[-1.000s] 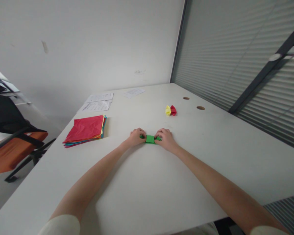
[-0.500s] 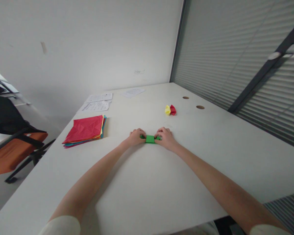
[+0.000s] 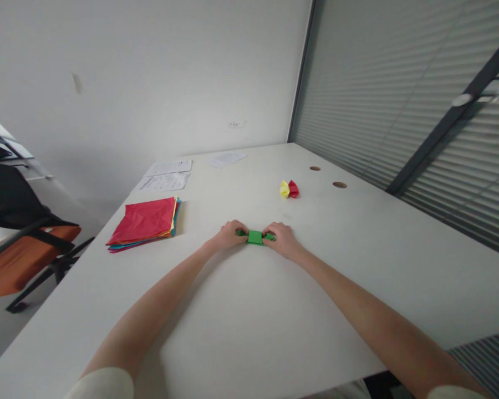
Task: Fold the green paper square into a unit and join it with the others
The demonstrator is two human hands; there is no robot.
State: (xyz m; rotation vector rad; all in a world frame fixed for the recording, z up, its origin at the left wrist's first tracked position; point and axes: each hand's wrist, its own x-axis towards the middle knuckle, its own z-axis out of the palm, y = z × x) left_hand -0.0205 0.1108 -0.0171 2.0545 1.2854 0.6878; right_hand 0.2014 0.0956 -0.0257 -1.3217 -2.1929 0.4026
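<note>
A small folded green paper (image 3: 255, 237) lies on the white table (image 3: 249, 310) in front of me. My left hand (image 3: 231, 234) pinches its left end with curled fingers. My right hand (image 3: 281, 239) grips the right end the same way. Both hands rest on the tabletop, and only the middle of the green paper shows between them.
A stack of coloured paper sheets (image 3: 144, 223), red on top, lies to the left. A small yellow and red folded piece (image 3: 289, 189) sits further back. Printed sheets (image 3: 166, 174) lie near the wall. An orange chair (image 3: 20, 249) stands left of the table; blinds line the right.
Hands and green paper stay almost still; my fingers have closed in slightly on the paper's ends. The view has shifted a little.
</note>
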